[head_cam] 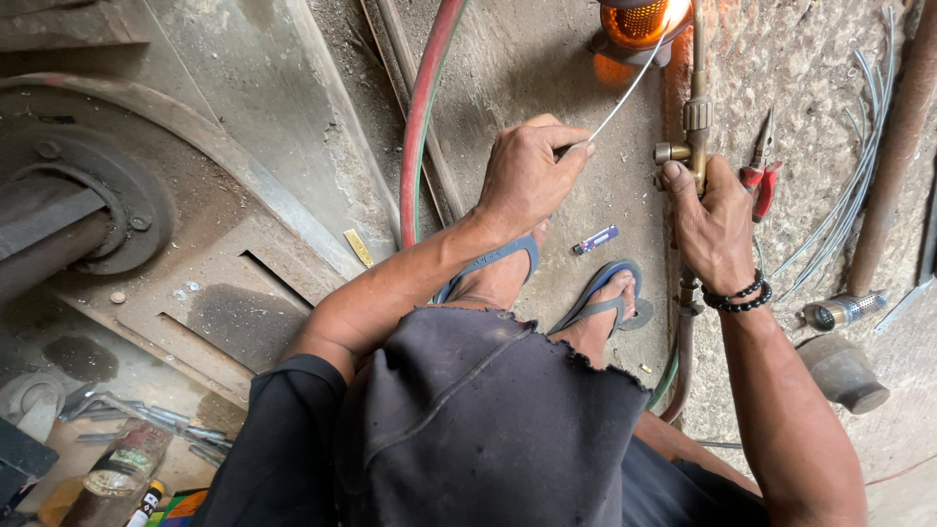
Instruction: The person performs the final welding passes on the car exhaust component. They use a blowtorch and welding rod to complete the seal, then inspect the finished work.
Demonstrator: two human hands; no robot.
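While the left hand (527, 176) pinches a thin rod (630, 88), the right hand (712, 224) has its grip clamped around a brass torch (696, 117).

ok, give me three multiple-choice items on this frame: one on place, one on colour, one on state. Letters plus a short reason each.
1. Where are the red-handled pliers?
A. on the ground just right of the right hand
B. between the feet
C. on the grey machine base

2. What colour are the sandal straps?
A. yellow
B. blue
C. white

3. What state is the left hand in?
A. open and flat
B. resting on a knee
C. pinched on a thin filler rod

Answers:
1 A: the pliers lie on the ground beside the right hand, which grips the brass torch.
2 B: both sandal straps are blue.
3 C: the left hand closes on the filler rod that runs to the glowing workpiece.
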